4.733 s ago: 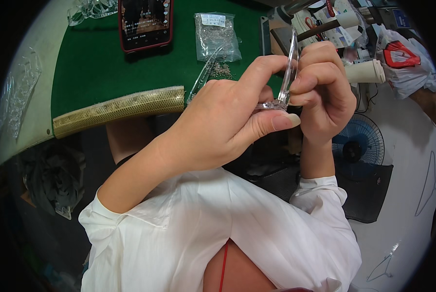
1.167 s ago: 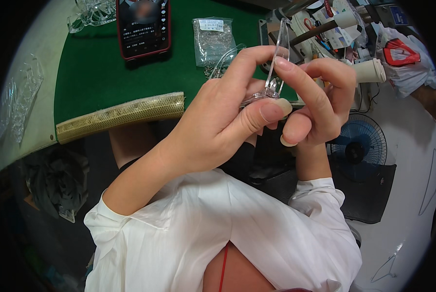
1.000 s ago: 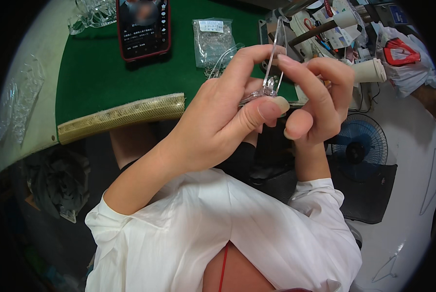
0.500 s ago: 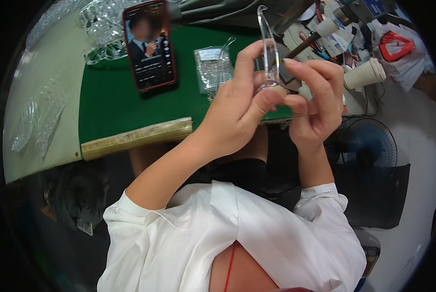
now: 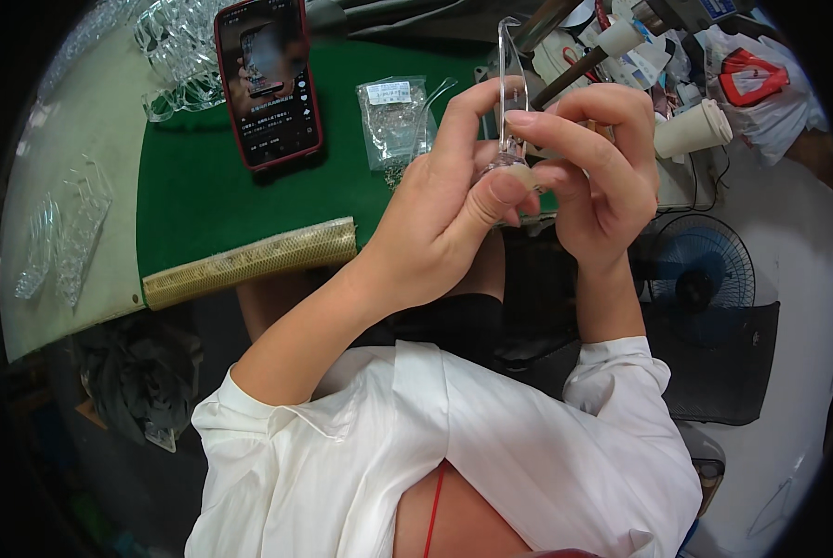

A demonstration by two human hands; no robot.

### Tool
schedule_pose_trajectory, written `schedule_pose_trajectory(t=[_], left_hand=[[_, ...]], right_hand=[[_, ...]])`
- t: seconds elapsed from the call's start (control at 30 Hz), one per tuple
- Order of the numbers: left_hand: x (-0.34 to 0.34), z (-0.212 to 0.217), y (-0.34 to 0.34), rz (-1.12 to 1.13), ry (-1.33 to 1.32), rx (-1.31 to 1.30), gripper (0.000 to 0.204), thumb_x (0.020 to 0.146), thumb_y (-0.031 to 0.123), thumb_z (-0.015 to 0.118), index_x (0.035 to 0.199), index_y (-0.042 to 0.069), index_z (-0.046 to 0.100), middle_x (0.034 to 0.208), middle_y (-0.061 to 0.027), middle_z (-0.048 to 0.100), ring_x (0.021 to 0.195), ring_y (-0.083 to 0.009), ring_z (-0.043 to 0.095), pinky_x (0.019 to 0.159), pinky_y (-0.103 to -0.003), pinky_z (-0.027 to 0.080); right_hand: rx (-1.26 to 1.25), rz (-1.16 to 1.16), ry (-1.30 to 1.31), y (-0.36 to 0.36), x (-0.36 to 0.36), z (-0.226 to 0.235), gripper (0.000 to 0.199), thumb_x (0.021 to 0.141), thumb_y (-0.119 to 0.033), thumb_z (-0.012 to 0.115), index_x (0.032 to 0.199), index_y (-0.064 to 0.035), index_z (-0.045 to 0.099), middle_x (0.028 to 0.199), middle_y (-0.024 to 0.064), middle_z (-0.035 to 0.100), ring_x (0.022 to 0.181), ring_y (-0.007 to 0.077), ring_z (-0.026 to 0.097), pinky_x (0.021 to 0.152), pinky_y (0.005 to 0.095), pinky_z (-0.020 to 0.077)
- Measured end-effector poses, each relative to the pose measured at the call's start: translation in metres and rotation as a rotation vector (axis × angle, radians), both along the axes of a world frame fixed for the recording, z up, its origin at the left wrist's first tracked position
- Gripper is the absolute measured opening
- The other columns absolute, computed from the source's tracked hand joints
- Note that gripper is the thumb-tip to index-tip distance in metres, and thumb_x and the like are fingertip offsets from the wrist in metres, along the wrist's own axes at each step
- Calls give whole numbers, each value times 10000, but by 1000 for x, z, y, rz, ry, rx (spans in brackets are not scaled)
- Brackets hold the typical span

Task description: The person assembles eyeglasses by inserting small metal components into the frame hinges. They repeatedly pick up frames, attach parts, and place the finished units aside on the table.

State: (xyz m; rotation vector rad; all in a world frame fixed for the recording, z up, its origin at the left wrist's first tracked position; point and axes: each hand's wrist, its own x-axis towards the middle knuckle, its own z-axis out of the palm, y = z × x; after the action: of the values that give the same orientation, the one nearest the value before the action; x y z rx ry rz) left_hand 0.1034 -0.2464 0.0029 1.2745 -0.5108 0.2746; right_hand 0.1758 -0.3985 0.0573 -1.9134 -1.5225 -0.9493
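Left hand pinches clear plastic eyeglass frame; part-open right hand apparently works its upright arm, likely needing gentle pressure.

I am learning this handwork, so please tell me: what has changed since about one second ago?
The right hand's thumb has moved up toward the left hand; the camera view has shifted. The left hand still holds the clear plastic frame.
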Motion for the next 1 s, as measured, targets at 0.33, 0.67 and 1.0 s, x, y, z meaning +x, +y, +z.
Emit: schedule_pose_trajectory(t=[0.33, 0.67, 1.0], left_hand=[[-1, 2, 1, 1, 22, 18, 667, 971, 447, 423, 1423, 5, 210, 917, -34, 530, 743, -91, 586, 509, -148, 382], [15, 5, 1, 125, 26, 141, 627, 974, 340, 467, 1422, 35, 152, 1016, -97, 616, 830, -154, 593, 651, -229, 439], [64, 11, -18, 557, -306, 957, 172, 865, 201, 603, 956, 58, 573, 726, -120, 624, 657, -322, 605, 564, -412, 462]], right_hand=[[97, -10, 43, 5, 1, -5, 266, 699, -271, 717, 915, -118, 738, 829, 11, 576, 766, 185, 497, 680, 308, 387], [453, 313, 1259, 9, -16, -21, 229, 863, -199, 661, 970, 3, 675, 899, 9, 566, 776, 117, 520, 771, 241, 410], [414, 285, 1141, -41, 40, -5, 252, 929, -139, 568, 1072, 63, 616, 1055, 65, 598, 995, 128, 506, 901, 255, 360]])
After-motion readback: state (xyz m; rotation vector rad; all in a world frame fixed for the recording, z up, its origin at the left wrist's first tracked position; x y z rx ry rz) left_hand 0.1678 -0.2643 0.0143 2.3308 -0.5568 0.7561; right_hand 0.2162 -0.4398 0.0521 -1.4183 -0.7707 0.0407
